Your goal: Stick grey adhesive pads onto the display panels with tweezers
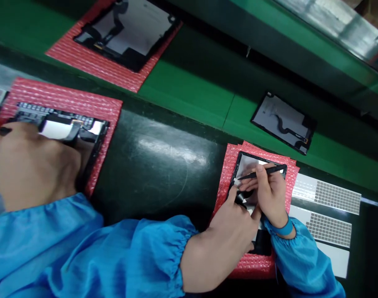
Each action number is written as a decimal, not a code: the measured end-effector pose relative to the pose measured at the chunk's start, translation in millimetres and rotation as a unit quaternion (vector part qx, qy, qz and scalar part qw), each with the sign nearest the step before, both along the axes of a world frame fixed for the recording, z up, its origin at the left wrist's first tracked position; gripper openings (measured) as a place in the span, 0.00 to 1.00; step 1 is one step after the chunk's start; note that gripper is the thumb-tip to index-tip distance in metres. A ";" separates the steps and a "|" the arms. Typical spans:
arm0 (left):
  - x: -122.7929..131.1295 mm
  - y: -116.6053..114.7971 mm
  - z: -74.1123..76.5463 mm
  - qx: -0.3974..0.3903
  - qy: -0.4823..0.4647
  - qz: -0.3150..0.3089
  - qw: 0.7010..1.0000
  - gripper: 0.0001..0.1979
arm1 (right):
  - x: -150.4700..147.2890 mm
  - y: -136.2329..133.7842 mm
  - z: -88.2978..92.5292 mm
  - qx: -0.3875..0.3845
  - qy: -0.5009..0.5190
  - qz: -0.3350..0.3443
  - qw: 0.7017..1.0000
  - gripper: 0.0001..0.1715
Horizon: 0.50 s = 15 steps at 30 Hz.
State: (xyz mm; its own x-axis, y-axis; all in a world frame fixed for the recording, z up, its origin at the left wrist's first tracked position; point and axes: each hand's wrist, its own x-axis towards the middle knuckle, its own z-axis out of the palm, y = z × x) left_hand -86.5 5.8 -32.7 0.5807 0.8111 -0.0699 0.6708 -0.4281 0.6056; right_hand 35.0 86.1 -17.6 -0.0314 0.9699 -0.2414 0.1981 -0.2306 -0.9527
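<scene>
A tablet screen (263,244) lies back side up on red bubble wrap (254,269), right of centre in the head view. My left hand (221,240) rests on its left part, with one finger stretched along the edge and the others curled onto the panel. Black tweezers (274,169) are pinched in my right hand (274,194), which has a blue wristband. Their tip meets a small white piece (237,181) near the screen's left edge. Both hands cover much of the panel, and the left hand's inner fingertips are partly hidden.
At left, a co-worker's hand (36,165) covers another tablet panel (60,128) on red bubble wrap. Behind, one panel (136,29) lies on bubble wrap, another (283,122) on the green mat (189,99). White sheets with grey squares (336,196) lie right; a metal ledge (331,25) crosses above.
</scene>
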 end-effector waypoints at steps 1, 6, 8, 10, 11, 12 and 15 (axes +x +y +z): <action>-0.8 0.2 0.9 0.002 0.007 0.001 1.000 0.35 | -0.3 0.0 0.1 0.000 -0.002 0.000 1.000 0.19; -5.1 1.8 4.7 0.017 0.018 0.005 1.000 0.33 | -0.3 0.5 -1.3 0.001 -0.010 0.005 1.000 0.19; -5.8 3.1 4.4 0.028 0.017 0.002 0.999 0.32 | -0.2 0.5 -1.4 0.000 -0.015 0.009 1.000 0.19; -7.0 5.0 4.3 0.035 0.017 -0.005 0.999 0.32 | 0.0 0.6 -1.1 -0.002 -0.021 0.013 1.000 0.19; -8.1 6.4 4.7 0.036 0.018 -0.008 0.999 0.31 | 0.0 0.6 -1.0 -0.003 -0.024 0.015 1.000 0.20; -9.5 7.9 5.6 0.036 0.020 -0.011 0.999 0.29 | 0.0 0.7 -0.9 -0.005 -0.026 0.017 1.000 0.20; -14.9 13.6 10.2 0.034 0.025 -0.028 0.999 0.30 | 0.0 1.1 -0.8 -0.013 -0.030 0.020 0.999 0.20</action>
